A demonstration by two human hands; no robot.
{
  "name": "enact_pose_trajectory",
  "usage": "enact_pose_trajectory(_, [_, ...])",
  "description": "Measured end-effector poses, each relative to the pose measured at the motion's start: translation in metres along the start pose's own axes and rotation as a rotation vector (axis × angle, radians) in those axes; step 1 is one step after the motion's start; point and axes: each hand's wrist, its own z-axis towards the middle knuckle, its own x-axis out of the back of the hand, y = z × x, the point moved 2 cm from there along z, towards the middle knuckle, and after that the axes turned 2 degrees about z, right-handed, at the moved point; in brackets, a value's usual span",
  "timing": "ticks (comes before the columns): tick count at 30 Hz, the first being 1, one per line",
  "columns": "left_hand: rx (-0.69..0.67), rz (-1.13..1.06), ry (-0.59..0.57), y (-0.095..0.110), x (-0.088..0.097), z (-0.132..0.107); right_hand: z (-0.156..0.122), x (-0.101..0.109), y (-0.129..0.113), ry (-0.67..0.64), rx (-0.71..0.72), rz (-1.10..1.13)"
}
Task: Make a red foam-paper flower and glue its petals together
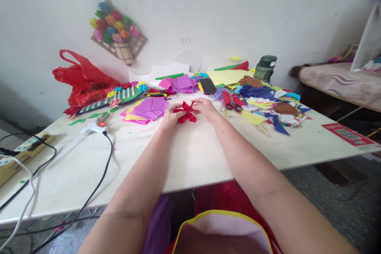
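Observation:
A folded red paper piece (186, 112) sits just above the white table (190, 154), far out in front of me. My left hand (170, 116) pinches its left side with closed fingers. My right hand (204, 107) grips its right side, fingers curled round it. Purple and pink paper sheets (148, 109) lie just left of my left hand. Red-handled scissors (232, 102) lie to the right of my right hand.
Coloured paper scraps (268, 103) cover the far right of the table, with a green bottle (264, 67) and a black phone (207, 85). A red plastic bag (85, 81) and a paper-flower board (114, 97) sit far left. Cables (101, 166) and a power strip (26, 149) lie at left.

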Motion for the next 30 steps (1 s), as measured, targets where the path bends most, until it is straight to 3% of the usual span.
enact_pose_trajectory(8, [-0.204, 0.085, -0.018, 0.002, 0.003, 0.000, -0.001, 0.002, -0.005, 0.004, 0.024, -0.011])
enact_pose_trajectory(13, [-0.214, 0.046, -0.086, 0.005, -0.001, -0.001, -0.001, 0.003, -0.005, 0.008, 0.009, -0.023])
enact_pose_trajectory(30, [-0.219, 0.074, -0.093, 0.010, -0.005, -0.005, -0.002, 0.003, -0.006, 0.020, -0.036, -0.064])
